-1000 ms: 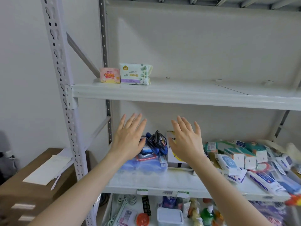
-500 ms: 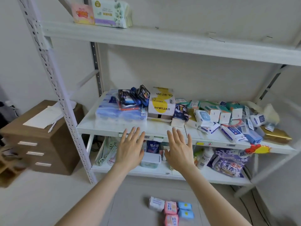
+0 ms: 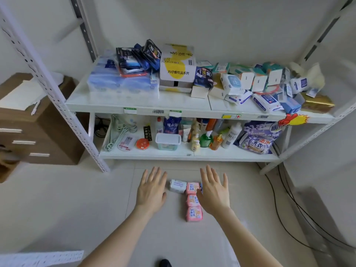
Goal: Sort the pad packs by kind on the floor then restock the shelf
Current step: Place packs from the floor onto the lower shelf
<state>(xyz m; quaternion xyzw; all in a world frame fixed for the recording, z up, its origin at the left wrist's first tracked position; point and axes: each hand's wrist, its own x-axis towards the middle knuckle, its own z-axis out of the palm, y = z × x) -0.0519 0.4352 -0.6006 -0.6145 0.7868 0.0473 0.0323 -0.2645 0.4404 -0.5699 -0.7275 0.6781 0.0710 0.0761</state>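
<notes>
Both hands, left hand (image 3: 152, 189) and right hand (image 3: 213, 191), hover empty with fingers spread over the pad packs (image 3: 193, 201) on the floor (image 3: 77, 209), shelf (image 3: 134, 106) at 12 o'clock.

Soft even light, faint shadows, blurred, warped edges.

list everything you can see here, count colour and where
pink pad packs: three, pink, column on the floor between the hands
white pad pack: one, white, floor, left of the top pink pack
blue tissue bundle: one, pale blue, middle shelf, left
carton: one, white and yellow, middle shelf, centre
small packs: many, white, teal, blue, middle shelf, right
bottles: several, mixed colours, bottom shelf
detergent bag: one, purple, bottom shelf, right
drawer cabinet: one, brown, left of the rack
left hand: open, empty
right hand: open, empty
</notes>
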